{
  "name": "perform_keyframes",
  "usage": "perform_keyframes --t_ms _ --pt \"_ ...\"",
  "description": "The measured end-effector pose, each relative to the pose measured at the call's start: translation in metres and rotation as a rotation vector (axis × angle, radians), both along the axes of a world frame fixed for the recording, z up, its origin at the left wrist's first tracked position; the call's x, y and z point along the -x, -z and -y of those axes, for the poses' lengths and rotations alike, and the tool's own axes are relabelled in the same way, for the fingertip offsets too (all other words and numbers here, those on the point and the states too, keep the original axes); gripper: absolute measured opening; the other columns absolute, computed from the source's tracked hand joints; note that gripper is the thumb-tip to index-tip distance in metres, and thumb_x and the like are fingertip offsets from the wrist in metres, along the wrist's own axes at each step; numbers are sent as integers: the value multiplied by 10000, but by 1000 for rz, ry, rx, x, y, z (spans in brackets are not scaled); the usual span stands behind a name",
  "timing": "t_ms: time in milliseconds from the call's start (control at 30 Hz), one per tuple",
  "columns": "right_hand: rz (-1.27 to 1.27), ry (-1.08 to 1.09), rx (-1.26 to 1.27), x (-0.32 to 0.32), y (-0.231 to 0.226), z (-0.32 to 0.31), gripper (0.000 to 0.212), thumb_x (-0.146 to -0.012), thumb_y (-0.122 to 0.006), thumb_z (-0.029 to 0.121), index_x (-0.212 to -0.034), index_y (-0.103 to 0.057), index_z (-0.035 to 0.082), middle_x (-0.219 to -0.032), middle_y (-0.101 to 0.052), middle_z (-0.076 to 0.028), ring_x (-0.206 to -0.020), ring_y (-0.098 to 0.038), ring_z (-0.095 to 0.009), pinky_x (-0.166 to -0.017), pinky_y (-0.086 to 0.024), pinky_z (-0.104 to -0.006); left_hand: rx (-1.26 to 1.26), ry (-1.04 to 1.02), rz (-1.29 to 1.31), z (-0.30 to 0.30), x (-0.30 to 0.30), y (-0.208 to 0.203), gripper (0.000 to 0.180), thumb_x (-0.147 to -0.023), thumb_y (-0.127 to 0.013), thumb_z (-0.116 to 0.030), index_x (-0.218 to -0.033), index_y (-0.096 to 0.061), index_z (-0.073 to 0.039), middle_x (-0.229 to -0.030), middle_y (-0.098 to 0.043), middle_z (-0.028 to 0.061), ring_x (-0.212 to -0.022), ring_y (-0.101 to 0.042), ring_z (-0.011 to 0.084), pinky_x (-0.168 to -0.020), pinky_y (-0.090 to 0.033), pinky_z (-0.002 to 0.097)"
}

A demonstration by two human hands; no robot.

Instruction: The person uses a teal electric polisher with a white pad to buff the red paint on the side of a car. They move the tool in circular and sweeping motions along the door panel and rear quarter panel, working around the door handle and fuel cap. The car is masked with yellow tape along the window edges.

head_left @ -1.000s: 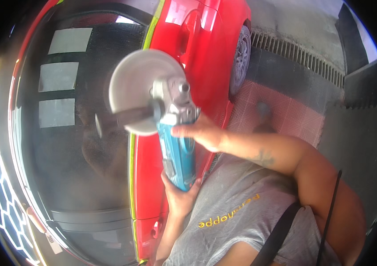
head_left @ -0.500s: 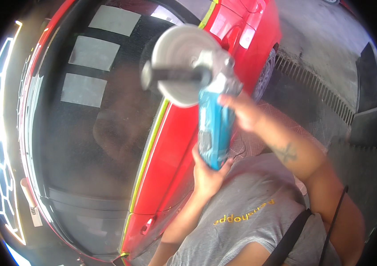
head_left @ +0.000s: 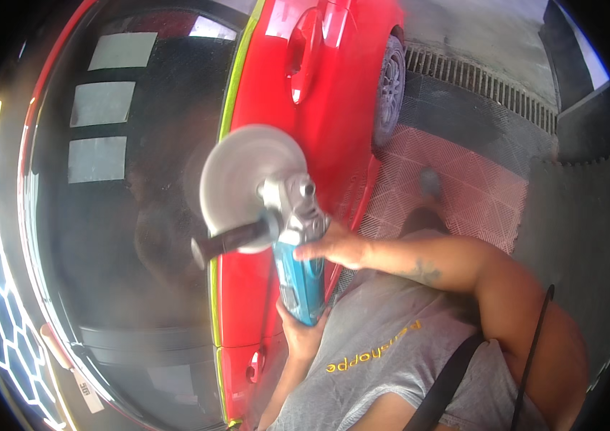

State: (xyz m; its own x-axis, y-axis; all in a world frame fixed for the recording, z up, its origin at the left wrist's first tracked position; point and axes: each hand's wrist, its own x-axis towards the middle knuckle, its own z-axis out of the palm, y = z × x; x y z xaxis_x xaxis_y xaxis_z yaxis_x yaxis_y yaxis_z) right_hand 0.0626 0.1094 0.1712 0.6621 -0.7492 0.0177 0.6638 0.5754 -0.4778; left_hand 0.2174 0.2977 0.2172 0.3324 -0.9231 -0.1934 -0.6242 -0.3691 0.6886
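Both my hands hold a teal rotary polisher (head_left: 305,284) with a silver gear head. My right hand (head_left: 339,246) is closed around the body just behind that head. At the tool's rear end, my left hand (head_left: 301,336) wraps the bottom of the grip. The round whitish pad (head_left: 247,179) looks smeared, and a black side handle (head_left: 233,243) sticks out leftward with no hand on it. Behind the pad are a red car door (head_left: 276,158) and dark window glass (head_left: 168,223). Whether the pad touches the car cannot be told.
Yellow-green masking tape (head_left: 227,108) runs along the window's edge. A car wheel (head_left: 389,90) stands at the back right, near a floor grate (head_left: 481,82) and red floor tiles (head_left: 455,183). A black cord (head_left: 534,345) hangs over my right arm.
The polisher, with both hands still on it, has come down and left in the view. The car has also shifted left as the view moved, and more of the tiled floor shows.
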Motion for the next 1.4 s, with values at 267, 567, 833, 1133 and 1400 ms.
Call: perform_keyframes --t_ms 267,567,833,1133,1400 --pt "-70 -5 35 31 -6 53 585 -895 -912 251 -1372 -629 63 -1257 -707 -80 -1257 -647 -224 -1127 -505 -452 -31 -4 -46 49 29 -2 1006 -808 -957 -203 -1552 -306 -18 -1372 -619 273 -1265 -648 369 -1076 -505 487" --pt "-261 -22 290 17 -32 39 963 -857 -959 357 -1596 -421 53 -1468 -593 -101 -1421 -531 -252 -1221 -434 -459 146 -42 -119 17 8 36 996 -819 -944 -149 -1561 -290 -29 -1413 -541 206 -1304 -582 306 -1068 -498 475" --pt "-407 105 399 49 7 54 1171 -753 -1008 294 -1641 -288 40 -1530 -519 -146 -1439 -509 -262 -1219 -417 -455 335 -103 -449 103 95 107 902 -854 -931 -137 -1498 -308 -37 -1278 -581 140 -1097 -641 212 -904 -560 376" --pt "-745 -171 876 130 28 156 1211 -678 -1014 307 -1663 -342 91 -1516 -597 -218 -1408 -600 -368 -1185 -472 -465 720 -122 824 110 149 -18 840 -672 -964 -173 -1423 -593 -103 -1313 -569 196 -1242 -543 426 -1071 -443 611" --pt "-1001 -462 1134 196 -46 261 1184 -638 -1000 384 -1653 -412 230 -1476 -670 -182 -1307 -683 -384 -1078 -563 -489 -71 -338 648 215 176 -25 346 -952 -809 -320 -1126 -729 -32 -757 -742 202 -727 -757 419 -658 -589 510"
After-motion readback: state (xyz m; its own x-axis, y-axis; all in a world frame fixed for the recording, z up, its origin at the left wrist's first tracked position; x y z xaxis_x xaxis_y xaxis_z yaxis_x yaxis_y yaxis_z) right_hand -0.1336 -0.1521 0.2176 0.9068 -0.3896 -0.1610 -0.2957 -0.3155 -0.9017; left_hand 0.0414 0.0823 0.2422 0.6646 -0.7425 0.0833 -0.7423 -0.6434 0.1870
